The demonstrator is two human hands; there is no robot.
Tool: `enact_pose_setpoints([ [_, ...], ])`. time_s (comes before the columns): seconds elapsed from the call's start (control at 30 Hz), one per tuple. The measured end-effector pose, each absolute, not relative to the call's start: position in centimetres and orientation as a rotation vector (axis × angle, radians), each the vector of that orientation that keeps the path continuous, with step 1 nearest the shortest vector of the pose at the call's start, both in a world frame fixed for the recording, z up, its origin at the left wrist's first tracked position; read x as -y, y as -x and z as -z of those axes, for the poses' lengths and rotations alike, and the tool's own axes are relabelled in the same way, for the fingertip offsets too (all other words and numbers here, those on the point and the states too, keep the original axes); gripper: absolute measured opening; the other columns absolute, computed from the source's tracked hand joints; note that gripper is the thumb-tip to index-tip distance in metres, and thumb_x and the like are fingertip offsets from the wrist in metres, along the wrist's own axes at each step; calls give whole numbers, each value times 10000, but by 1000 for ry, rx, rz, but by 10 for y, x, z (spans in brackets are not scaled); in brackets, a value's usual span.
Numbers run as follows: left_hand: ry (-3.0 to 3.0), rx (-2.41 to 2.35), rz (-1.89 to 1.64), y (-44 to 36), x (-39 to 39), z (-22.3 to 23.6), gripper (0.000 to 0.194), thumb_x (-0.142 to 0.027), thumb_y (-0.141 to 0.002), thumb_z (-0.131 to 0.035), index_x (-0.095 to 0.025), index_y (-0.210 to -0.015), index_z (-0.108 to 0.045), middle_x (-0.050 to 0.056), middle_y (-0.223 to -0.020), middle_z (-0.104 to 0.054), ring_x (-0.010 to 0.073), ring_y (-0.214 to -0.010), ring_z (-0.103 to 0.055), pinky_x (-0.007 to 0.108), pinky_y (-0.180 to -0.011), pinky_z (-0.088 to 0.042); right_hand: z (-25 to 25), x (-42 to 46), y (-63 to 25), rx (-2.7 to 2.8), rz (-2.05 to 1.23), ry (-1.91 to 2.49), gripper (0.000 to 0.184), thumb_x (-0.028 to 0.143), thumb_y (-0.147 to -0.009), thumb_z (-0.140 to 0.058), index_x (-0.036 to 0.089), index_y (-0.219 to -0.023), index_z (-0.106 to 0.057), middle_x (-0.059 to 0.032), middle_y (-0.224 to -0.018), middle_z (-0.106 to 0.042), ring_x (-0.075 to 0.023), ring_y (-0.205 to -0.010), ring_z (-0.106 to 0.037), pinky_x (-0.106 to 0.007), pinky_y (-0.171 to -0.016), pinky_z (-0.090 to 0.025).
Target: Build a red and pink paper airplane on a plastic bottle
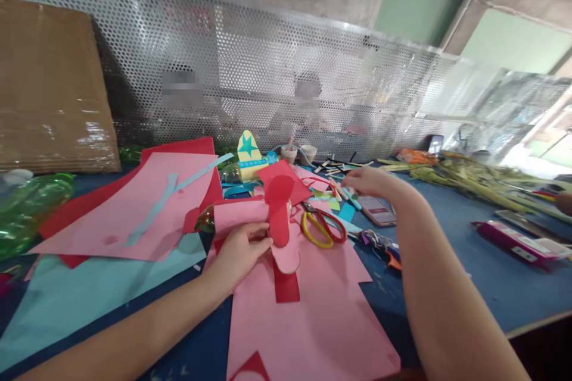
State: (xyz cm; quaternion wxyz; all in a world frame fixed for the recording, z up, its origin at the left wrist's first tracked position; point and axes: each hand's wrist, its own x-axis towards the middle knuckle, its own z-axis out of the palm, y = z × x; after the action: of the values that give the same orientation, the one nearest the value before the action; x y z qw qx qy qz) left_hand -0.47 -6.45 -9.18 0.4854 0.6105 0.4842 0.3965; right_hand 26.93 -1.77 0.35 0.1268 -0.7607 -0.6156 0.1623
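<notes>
My left hand (243, 250) is closed on a pink and red paper cutout (279, 223), holding it above a large pink sheet (308, 321) on the blue table (491, 268). My right hand (364, 180) reaches far out over the clutter, fingers curled near a teal pen (351, 198) and some small sticks; whether it holds anything is unclear. Scissors with a yellow and a red handle (322, 227) lie between the two hands. A phone (376, 210) lies just under my right wrist.
Pink, red and light blue sheets (129, 214) cover the left of the table, beside a green plastic bottle (31, 202). A yellow paper craft with a teal star (248, 155) stands at the back. Green leaves (469, 178), a purple box (518, 244), a perforated metal screen (268, 71) with people behind.
</notes>
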Motion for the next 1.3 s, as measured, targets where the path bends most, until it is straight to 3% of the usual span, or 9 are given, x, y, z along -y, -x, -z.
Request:
enact_pose_setpoints([
  [0.13, -1537, -1128, -864, 4, 66, 88, 324, -109, -691, -579, -169, -991, -686, 65, -1067, -728, 236, -965, -681, 355, -846, -538, -29, 52, -269, 1823, -812, 1643, 248, 267, -857, -445, 193, -989, -642, -73, -985, -705, -175, -913, -667, -270, -789, -524],
  [0.2, -1553, -1122, -818, 4, 65, 89, 342, -102, -710, -564, -161, -1028, -672, 78, -1097, -716, 239, -956, -684, 361, -826, -548, -34, 69, -266, 1898, -1087, 1252, 185, 334, -813, -576, 183, -912, -612, -74, -928, -710, -171, -870, -669, -268, -781, -521],
  [0.3, -1582, -1107, -813, 4, 63, 92, 372, -104, -739, -551, -164, -1094, -645, 93, -1203, -664, 236, -1028, -655, 360, -885, -523, -27, 83, -256, 1963, -1356, 961, 284, 395, -756, -694, 209, -888, -526, 0, -703, -676, -128, -643, -634, -219, -595, -489],
  [0.43, -1577, -1074, -801, 4, 62, 95, 500, -129, -792, -513, -171, -1290, -510, 106, -1183, -652, 216, -985, -656, 331, -821, -537, -6, 81, -231, 2005, -1580, 905, 394, 567, -900, -399, 194, -891, -523, 22, -602, -602, -104, -518, -563, -212, -505, -416],
  [0.53, -1564, -1078, -765, 4, 62, 95, 625, -136, -814, -475, -197, -1422, -342, 76, -1030, -680, 168, -735, -657, 300, -662, -541, 9, 76, -215, 2032, -1694, 971, 353, 459, -929, -360, 168, -946, -561, 5, -626, -613, -108, -554, -568, -214, -522, -399],
  [0.7, -1622, -983, -774, 6, 58, 97, 728, -132, -791, -512, -267, -1462, -264, 17, -894, -679, 152, -710, -624, 276, -668, -504, 32, 70, -203, 1963, -1688, 1024, 220, 349, -775, -611, 160, -884, -583, -14, -714, -638, -88, -567, -507, -201, -471, -295],
  [0.9, -1520, -1013, -836, 6, 56, 103, 721, -103, -719, -599, -254, -1393, -391, 35, -916, -670, 195, -820, -648, 306, -721, -505, 67, 64, -184, 1554, -1571, 899, 219, 363, -820, -534, 176, -710, -569, 15, -628, -546, -99, -578, -491, -238, -563, -368],
  [1.13, -1558, -1129, -899, 3, 62, 102, 738, -35, -681, -581, -229, -1374, -419, 17, -873, -635, 165, -791, -646, 309, -778, -506, 90, 63, -167, 1270, -1168, 1059, 142, 297, -756, -525, 216, -681, -435, 108, -486, -322, -69, -446, -293, -229, -498, -316],
  [1.3, -1541, -1181, -881, 2, 61, 102, 752, -43, -689, -582, -227, -1393, -390, 67, -1042, -647, 175, -843, -658, 329, -809, -507, 94, 62, -169, 1393, -932, 1155, 133, 286, -714, -516, 215, -651, -422, 71, -584, -417, -85, -505, -387, -238, -508, -350],
])
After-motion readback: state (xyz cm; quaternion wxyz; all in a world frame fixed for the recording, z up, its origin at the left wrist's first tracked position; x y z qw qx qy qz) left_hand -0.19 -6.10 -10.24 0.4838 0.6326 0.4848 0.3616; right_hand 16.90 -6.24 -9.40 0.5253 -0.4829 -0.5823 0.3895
